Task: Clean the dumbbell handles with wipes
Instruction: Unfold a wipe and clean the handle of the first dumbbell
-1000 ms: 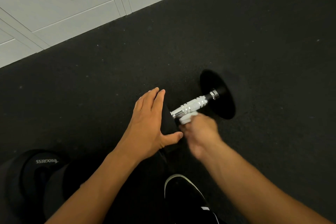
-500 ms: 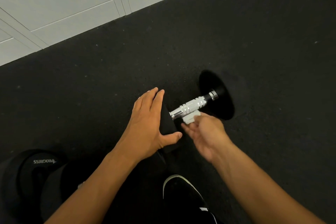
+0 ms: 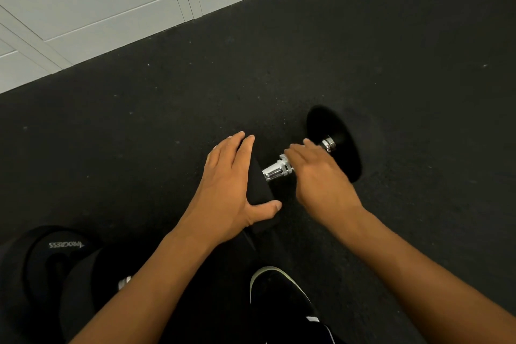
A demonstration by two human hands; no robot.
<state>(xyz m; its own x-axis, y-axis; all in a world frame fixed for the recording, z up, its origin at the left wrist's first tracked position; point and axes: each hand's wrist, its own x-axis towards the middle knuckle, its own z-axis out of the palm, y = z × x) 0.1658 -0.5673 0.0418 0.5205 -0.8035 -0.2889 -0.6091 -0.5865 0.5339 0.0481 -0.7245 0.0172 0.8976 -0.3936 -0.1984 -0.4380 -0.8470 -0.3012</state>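
right hand (image 3: 321, 176) moved from below handle to over its middle, curled closed around it; wipe hidden. dumbbell (image 3: 275, 172) on black floor (image 3: 391, 64), long axis near-left to far-right. left hand (image 3: 231, 184) flat, open, braced on near weight head.

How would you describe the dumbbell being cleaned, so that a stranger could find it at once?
Start at the pale lockers along the top and come down across the black floor to the middle. There lies the dumbbell, its chrome handle between the left hand and right hand. The second dumbbell, bottom left, is untouched and bears white lettering.
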